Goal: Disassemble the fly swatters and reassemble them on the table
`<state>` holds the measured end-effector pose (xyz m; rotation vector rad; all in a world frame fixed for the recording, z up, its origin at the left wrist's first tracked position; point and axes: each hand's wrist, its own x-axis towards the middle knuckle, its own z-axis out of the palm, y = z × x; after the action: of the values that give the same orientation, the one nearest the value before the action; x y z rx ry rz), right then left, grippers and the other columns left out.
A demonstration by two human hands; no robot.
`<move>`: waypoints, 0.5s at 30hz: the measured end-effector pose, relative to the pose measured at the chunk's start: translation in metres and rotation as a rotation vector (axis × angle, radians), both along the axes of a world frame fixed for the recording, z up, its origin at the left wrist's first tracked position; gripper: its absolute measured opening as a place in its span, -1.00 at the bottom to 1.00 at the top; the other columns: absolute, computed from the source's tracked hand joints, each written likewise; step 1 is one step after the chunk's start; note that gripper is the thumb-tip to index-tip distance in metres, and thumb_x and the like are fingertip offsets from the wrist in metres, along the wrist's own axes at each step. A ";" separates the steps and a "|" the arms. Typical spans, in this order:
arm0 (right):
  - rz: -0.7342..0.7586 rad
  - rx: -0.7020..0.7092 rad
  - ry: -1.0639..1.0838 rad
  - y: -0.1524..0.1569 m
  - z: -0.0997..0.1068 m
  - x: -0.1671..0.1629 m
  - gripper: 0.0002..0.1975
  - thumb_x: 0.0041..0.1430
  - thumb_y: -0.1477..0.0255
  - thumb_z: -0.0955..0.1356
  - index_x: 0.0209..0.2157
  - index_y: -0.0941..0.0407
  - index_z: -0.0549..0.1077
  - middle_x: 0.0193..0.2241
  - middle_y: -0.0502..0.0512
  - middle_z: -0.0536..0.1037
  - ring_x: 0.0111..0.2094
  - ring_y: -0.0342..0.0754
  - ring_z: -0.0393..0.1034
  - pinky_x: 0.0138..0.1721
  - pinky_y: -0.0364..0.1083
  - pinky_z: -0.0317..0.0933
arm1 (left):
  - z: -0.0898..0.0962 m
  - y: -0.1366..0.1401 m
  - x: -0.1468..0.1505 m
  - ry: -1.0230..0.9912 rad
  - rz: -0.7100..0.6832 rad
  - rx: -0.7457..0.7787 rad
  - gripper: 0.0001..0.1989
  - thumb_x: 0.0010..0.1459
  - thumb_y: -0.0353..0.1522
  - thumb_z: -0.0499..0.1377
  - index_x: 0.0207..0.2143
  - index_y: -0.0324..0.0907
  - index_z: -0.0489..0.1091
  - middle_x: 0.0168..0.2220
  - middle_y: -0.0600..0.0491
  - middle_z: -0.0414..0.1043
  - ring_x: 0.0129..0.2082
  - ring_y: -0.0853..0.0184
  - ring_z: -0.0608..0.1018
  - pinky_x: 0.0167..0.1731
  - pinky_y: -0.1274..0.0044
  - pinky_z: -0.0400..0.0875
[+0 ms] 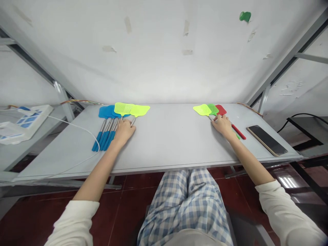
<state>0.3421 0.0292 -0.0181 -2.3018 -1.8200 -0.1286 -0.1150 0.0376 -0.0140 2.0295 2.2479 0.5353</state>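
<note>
My left hand is closed round the metal shaft of a yellow fly swatter on the left part of the table. Its handle is hidden under my hand. Partly beneath its head is another yellow fly swatter, beside several blue fly swatters with blue grips. On the right, my right hand has its fingers closed at the shaft of a yellow fly swatter. A green fly swatter and a red fly swatter overlap behind it, their shafts partly covered by my hand.
A phone lies at the right end of the grey table. Across the left end runs a thin white cable. A white and blue device stands further left. Metal frame posts flank the white wall behind.
</note>
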 end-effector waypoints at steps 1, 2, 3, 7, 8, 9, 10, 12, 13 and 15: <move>-0.003 -0.011 0.002 -0.001 -0.001 0.005 -0.66 0.25 0.35 0.20 -0.07 0.26 0.38 -0.07 0.46 0.39 -0.03 0.26 0.28 -0.09 0.08 0.15 | 0.002 -0.001 0.003 -0.017 -0.007 -0.033 -0.71 0.03 -0.35 0.06 -0.18 -0.30 0.31 -0.20 -0.21 0.38 -0.05 0.01 0.42 -0.02 0.28 0.28; -0.018 -0.016 -0.001 -0.002 -0.001 0.010 -0.66 0.25 0.38 0.19 -0.05 0.29 0.37 -0.07 0.48 0.39 -0.03 0.27 0.28 -0.09 0.08 0.15 | 0.005 -0.003 0.008 -0.041 -0.022 -0.060 -0.72 0.04 -0.33 0.07 -0.19 -0.27 0.31 -0.22 -0.17 0.39 -0.09 0.06 0.43 -0.04 0.32 0.30; -0.045 -0.012 -0.009 -0.003 -0.001 0.013 -0.65 0.24 0.40 0.19 -0.04 0.32 0.36 -0.07 0.52 0.39 -0.02 0.29 0.28 -0.09 0.10 0.15 | 0.007 -0.006 0.014 -0.069 -0.048 -0.073 -0.73 0.04 -0.31 0.08 -0.19 -0.24 0.30 -0.23 -0.13 0.39 -0.13 0.11 0.44 -0.07 0.35 0.31; -0.007 0.173 -0.039 -0.015 0.010 0.000 -0.55 0.23 0.38 0.21 0.05 0.40 0.30 0.00 0.61 0.33 0.04 0.37 0.23 -0.04 0.20 0.13 | 0.020 -0.021 0.052 -0.137 -0.278 -0.038 -0.74 0.06 -0.34 0.07 -0.16 -0.15 0.23 -0.21 -0.02 0.35 -0.24 0.25 0.44 -0.20 0.44 0.34; 0.087 0.253 -0.047 -0.020 0.016 -0.010 -0.53 0.24 0.35 0.20 0.08 0.37 0.28 0.05 0.60 0.31 0.07 0.36 0.21 -0.01 0.22 0.12 | 0.023 -0.023 0.063 -0.134 -0.364 -0.034 -0.74 0.06 -0.35 0.07 -0.15 -0.14 0.22 -0.20 -0.01 0.35 -0.25 0.27 0.44 -0.23 0.46 0.33; 0.211 0.329 -0.063 -0.026 0.023 -0.023 -0.52 0.26 0.33 0.19 0.12 0.32 0.27 0.09 0.55 0.29 0.11 0.33 0.19 0.04 0.24 0.10 | 0.027 -0.025 0.075 -0.123 -0.456 -0.035 -0.73 0.07 -0.36 0.06 -0.13 -0.13 0.21 -0.18 0.00 0.34 -0.25 0.28 0.44 -0.24 0.47 0.33; 0.349 0.389 -0.092 -0.031 0.030 -0.037 -0.53 0.28 0.33 0.18 0.15 0.25 0.26 0.14 0.49 0.28 0.16 0.30 0.16 0.09 0.25 0.07 | 0.031 -0.026 0.086 -0.105 -0.546 -0.034 -0.73 0.07 -0.38 0.05 -0.12 -0.12 0.21 -0.15 0.00 0.34 -0.24 0.29 0.45 -0.25 0.47 0.33; 0.623 0.422 -0.185 -0.039 0.042 -0.065 -0.57 0.31 0.37 0.17 0.17 0.13 0.27 0.21 0.34 0.26 0.25 0.22 0.08 0.19 0.22 -0.01 | 0.039 -0.027 0.108 -0.068 -0.695 -0.016 -0.72 0.11 -0.38 0.03 -0.09 -0.13 0.22 -0.08 -0.02 0.33 -0.17 0.29 0.47 -0.23 0.48 0.33; 0.737 0.420 -0.230 -0.041 0.047 -0.077 -0.59 0.31 0.39 0.17 0.17 0.09 0.28 0.22 0.28 0.27 0.28 0.18 0.05 0.22 0.20 -0.04 | 0.044 -0.027 0.118 -0.053 -0.750 0.000 -0.71 0.14 -0.35 0.02 -0.05 -0.13 0.22 -0.04 -0.03 0.33 -0.13 0.29 0.47 -0.22 0.49 0.34; 0.883 0.399 -0.292 -0.042 0.053 -0.092 -0.65 0.32 0.43 0.17 0.09 0.08 0.36 0.17 0.22 0.35 0.30 0.11 0.05 0.26 0.16 -0.07 | 0.052 -0.028 0.133 -0.027 -0.819 0.028 -0.69 0.23 -0.26 -0.01 0.01 -0.12 0.21 0.02 -0.03 0.34 -0.08 0.29 0.48 -0.22 0.50 0.34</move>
<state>0.2501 -0.0127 0.0351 -1.1234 -2.4853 -0.6304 0.0183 0.0098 0.0379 2.6419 1.1956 0.4882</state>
